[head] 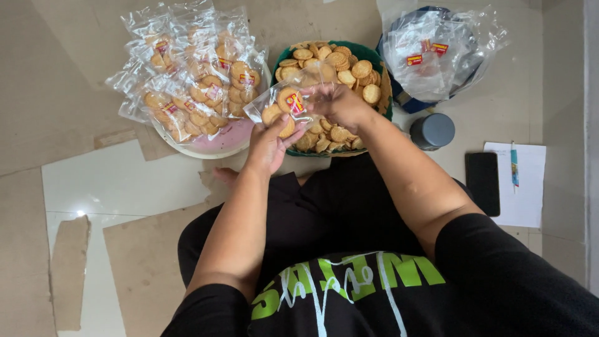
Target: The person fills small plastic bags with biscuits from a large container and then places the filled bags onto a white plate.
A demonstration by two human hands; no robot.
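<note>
Right now both hands meet over the near edge of a green basket (pixel 368 55) that sits on the floor (pixel 81 75) in front of the seated person. The left hand (pixel 269 145) cups a small clear bag (pixel 284 103) from below, fingers curled under it; the bag already holds a few round golden biscuits and bears a red and yellow sticker. The right hand (pixel 337 103) pinches the bag's upper edge at its mouth, fingers closed on the plastic. The bag hangs just above the basket's left rim, between the two hands.

Inside the green basket lies a loose heap of round biscuits (pixel 349 68), piled against the far wall and along the near side beneath the hands.

To the left of the basket, touching or nearly touching it, stands a pale round bowl (pixel 218 145) with a pinkish inside, heaped with filled bags (pixel 193 75) of the same biscuits, each with a sticker; some spill over its far rim.

To the right of the basket, a dark blue container (pixel 399 98) holds a bundle of empty clear bags (pixel 437 53) with stickers. Near it stands a grey round lid or cup (pixel 433 130), then a black phone (pixel 482 183) beside a white sheet of paper (pixel 524 193) with a pen (pixel 514 165) on it.
</note>
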